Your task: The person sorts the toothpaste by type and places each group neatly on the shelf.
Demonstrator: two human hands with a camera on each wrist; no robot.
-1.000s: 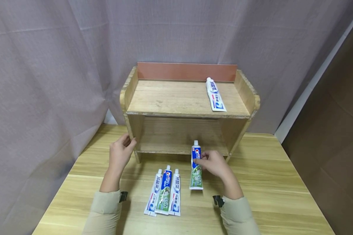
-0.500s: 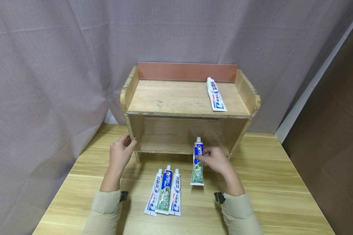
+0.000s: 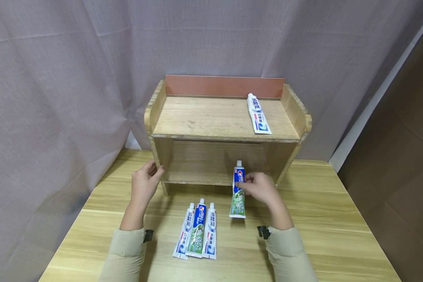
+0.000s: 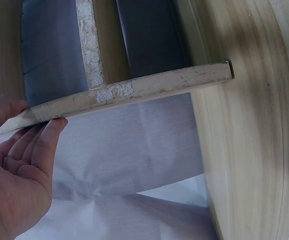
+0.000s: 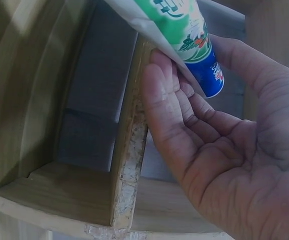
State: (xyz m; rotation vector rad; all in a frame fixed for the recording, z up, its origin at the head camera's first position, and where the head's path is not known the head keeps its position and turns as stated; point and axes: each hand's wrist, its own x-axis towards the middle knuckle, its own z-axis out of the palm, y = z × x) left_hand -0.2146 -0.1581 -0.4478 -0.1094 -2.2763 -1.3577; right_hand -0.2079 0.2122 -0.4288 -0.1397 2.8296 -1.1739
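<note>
My right hand (image 3: 261,188) pinches a blue-and-green toothpaste tube (image 3: 237,201) between thumb and fingers, cap pointing away from me. The tube is held above the table, just in front of the lower board of a two-tier wooden shelf (image 3: 211,117). In the right wrist view the same tube (image 5: 179,35) shows at the top, with the right hand's fingers (image 5: 164,105) behind it. My left hand (image 3: 146,182) grips the front edge of the shelf's left side panel (image 4: 149,87), thumb on one face and fingers on the other, as the left wrist view shows.
A white toothpaste tube (image 3: 258,115) lies on the upper tier, toward the right. On the wood-grain table (image 3: 338,219), two white tubes flank a blue-and-green tube (image 3: 197,231), bunched together between my forearms. A grey curtain (image 3: 211,39) hangs behind the shelf.
My right hand has moved the blue-and-green toothpaste tube forward and slightly right, toward the lower tier. The left hand keeps its grip on the side panel, and the other tubes stay put.
</note>
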